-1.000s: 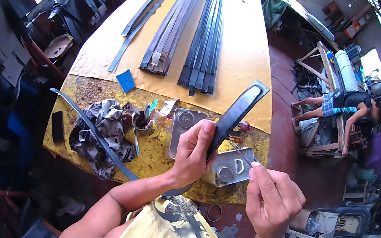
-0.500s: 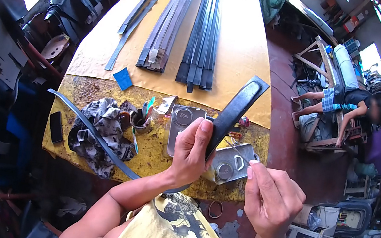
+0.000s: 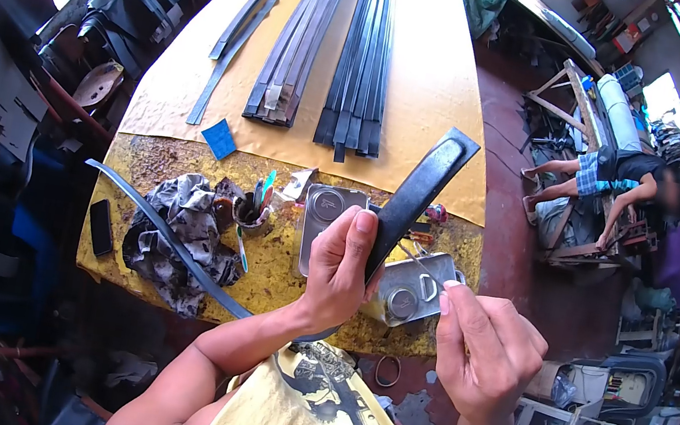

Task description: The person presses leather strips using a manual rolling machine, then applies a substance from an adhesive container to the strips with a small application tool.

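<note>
My left hand is closed around a black leather strap, its wide padded end sticking up and tilted right. A long thin part of the strap curves out past my left forearm over the cloth. Between the thumb and fingertips of my right hand is a thin stick-like tool, slanting up-left towards the strap's edge; whether its tip touches cannot be told. Behind and below my hands lie two metal tins, one at the left and one at the right.
A stained rag, a phone and a cup of tools sit on the yellow table. Bundled black strips and brown strips lie farther back. A person leans over a bench at right.
The strap's upper end and my left hand have shifted very slightly left. My right hand keeps its pinch, nearly still. The other person's arm has moved a little.
</note>
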A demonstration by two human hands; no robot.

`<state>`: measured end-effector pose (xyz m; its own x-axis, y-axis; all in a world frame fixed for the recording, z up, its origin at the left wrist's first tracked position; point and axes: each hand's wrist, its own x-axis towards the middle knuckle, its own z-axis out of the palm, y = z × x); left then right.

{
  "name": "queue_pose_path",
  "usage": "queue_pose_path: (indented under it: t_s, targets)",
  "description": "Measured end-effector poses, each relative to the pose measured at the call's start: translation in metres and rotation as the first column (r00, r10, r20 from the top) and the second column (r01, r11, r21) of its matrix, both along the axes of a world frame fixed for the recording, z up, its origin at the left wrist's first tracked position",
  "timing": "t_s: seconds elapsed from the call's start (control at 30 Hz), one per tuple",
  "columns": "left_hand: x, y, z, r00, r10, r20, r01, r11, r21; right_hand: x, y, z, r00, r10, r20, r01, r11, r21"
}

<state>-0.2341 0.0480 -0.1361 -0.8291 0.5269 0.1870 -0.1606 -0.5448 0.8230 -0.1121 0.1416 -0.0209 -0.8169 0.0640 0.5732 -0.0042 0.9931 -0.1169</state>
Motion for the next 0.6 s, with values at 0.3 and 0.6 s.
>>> queue_pose_path:
  t_s: [0.3,0.6]
  targets:
    - [0.0005,0.0005,0.0007,0.999,0.023,-0.038,-0.024,1.0,-0.01,-0.0005,0.0006,-0.0007,1.0,0.004,-0.007,-0.004,1.0,-0.007]
    - [0.0016,0.0011,-0.0015,0.996,0.055,-0.075,-0.059,0.997,-0.054,-0.0003,-0.0003,0.0038,1.0,-0.007,0.024,0.006,0.998,0.061]
